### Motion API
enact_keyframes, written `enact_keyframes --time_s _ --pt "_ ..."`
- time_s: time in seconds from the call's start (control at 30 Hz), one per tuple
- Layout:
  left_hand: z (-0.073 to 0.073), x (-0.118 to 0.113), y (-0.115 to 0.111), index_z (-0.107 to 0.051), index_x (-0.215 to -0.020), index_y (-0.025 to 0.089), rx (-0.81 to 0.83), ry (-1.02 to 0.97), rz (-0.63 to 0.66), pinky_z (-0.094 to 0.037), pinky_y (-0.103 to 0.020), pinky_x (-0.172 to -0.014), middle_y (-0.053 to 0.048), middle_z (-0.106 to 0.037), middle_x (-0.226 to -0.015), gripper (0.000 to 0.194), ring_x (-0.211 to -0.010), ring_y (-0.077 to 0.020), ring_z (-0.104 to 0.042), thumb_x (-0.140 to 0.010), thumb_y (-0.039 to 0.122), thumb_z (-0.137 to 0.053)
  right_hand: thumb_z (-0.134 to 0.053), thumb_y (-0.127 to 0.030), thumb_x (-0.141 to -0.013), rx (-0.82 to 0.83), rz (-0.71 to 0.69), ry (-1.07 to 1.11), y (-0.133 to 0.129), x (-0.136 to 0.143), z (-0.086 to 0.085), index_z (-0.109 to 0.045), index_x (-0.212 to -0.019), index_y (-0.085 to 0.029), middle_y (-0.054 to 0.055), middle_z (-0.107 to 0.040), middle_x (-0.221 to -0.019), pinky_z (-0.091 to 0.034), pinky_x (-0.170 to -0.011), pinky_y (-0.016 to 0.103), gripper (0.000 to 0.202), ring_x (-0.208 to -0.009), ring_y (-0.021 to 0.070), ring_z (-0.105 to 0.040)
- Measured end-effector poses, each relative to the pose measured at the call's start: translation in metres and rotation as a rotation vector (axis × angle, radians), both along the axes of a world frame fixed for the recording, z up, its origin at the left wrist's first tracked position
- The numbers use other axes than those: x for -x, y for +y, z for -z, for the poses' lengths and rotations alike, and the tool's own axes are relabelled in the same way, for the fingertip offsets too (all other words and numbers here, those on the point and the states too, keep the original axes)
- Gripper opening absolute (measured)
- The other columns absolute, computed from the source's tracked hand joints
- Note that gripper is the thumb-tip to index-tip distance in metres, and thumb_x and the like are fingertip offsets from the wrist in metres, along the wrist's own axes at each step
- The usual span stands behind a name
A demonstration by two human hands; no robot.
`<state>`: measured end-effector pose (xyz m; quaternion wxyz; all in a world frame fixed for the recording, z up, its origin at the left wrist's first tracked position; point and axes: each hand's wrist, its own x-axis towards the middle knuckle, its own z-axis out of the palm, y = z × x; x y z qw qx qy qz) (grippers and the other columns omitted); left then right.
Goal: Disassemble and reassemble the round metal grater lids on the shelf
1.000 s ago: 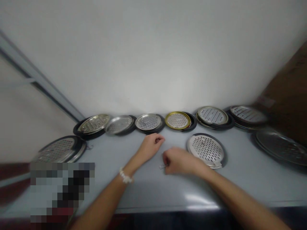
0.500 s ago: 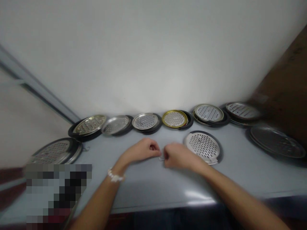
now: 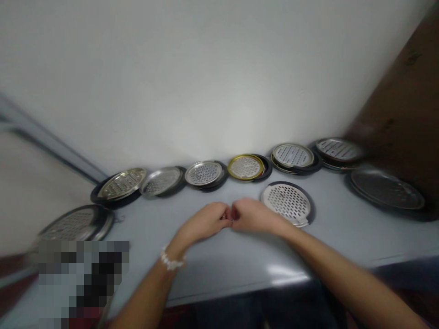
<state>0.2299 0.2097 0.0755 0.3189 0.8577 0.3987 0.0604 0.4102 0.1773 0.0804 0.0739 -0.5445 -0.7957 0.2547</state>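
My left hand [image 3: 209,219], a white bracelet at its wrist, is closed in a pinch over the middle of the grey table. My right hand [image 3: 252,215] is closed too, and its fingertips touch those of the left. A small thin wire piece [image 3: 232,221] shows as a glint between the fingertips; most of it is hidden, so its exact kind is unclear. Just beyond my right wrist lies a round metal grater [image 3: 286,201] with oval slots and a dark rim, partly covered by my forearm.
Along the wall stand several stacks of round graters, among them a gold-rimmed one [image 3: 245,167] and a silver one [image 3: 203,173]. More graters [image 3: 73,224] lie at the left, near a thin wire hook [image 3: 119,219]. A dark round plate [image 3: 387,188] is at the right.
My hands have come together, closing the small gap between their fingertips where the wire piece showed. The camera view has tilted slightly. The graters stay in place.
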Motion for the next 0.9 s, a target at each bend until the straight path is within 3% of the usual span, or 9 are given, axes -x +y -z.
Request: enact_keyframes --time_s 0.27,0.47,0.7,0.9 --pt "0.0 0.002 0.012 -0.068 -0.08 0.015 0.054 -0.285 -0.199 -0.04 -0.025 -0.06 -0.002 -0.065 -0.071 0.018 -0.067 -0.0158 -0.057 -0.082 0.032 -0.063 -0.064 -0.019 -0.079 -0.04 0.182 0.472 0.023 -0.007 0.012 -0.073 -0.092 -0.014 0.003 -0.072 -0.078 -0.041 -0.063 0.023 0.016 -0.071 0.0141 -0.062" --pt "0.003 -0.005 0.016 -0.068 -0.082 0.014 0.226 -0.607 -0.319 -0.05 -0.027 -0.067 -0.005 -0.071 -0.077 0.021 -0.071 -0.0155 -0.063 -0.075 0.033 -0.071 -0.07 -0.037 -0.079 0.064 0.252 0.936 0.029 -0.003 0.02 -0.066 -0.084 -0.014 0.001 -0.067 -0.071 -0.046 -0.06 0.025 0.024 -0.065 0.0138 -0.06" --pt "0.015 -0.016 0.013 -0.071 -0.089 0.013 0.33 -0.721 -0.425 -0.056 -0.031 -0.075 -0.006 -0.075 -0.083 0.024 -0.078 -0.0182 -0.069 -0.071 0.03 -0.075 -0.07 -0.037 -0.077 -0.085 0.38 0.939 0.03 0.0 0.026 -0.063 -0.079 -0.016 0.002 -0.067 -0.079 -0.049 -0.067 0.026 0.023 -0.072 0.0142 -0.06" --pt "0.01 -0.017 0.012 -0.069 -0.094 0.015 0.286 -0.79 -0.454 -0.057 -0.035 -0.081 -0.007 -0.076 -0.089 0.03 -0.083 -0.0199 -0.071 -0.074 0.036 -0.077 -0.064 -0.033 -0.081 -0.009 0.414 1.023 0.033 -0.002 0.023 -0.065 -0.083 -0.016 0.002 -0.07 -0.074 -0.05 -0.058 0.024 0.017 -0.067 0.0144 -0.064"
